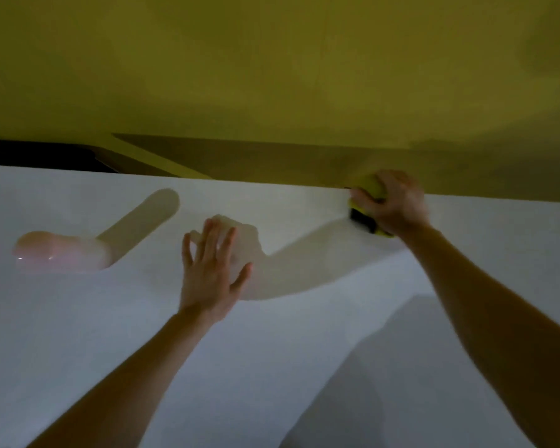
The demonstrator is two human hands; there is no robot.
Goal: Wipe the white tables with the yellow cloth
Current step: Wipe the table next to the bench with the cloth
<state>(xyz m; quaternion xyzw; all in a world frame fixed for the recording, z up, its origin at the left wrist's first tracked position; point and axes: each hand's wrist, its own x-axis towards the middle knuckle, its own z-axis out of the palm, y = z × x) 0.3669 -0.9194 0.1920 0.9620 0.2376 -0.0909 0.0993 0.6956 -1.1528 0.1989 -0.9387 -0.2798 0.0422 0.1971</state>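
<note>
The right hand [395, 203] gripped the cloth [369, 185] at the tabletop's [110, 334] far edge, right of centre, against a yellow wall [272, 76]. The left hand [210, 273], fingers spread and empty, was mid-tabletop. A dark gap [29, 155] lay far left.

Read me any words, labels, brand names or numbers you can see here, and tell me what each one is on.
No text can be read in this view.
Yellow cloth, gripped by the right hand: it has a dark patch at its lower edge, too blurred to tell whether it carries lettering.
White table: no print or label shows.
Yellow wall behind the table: no sign or marking shows.
</note>
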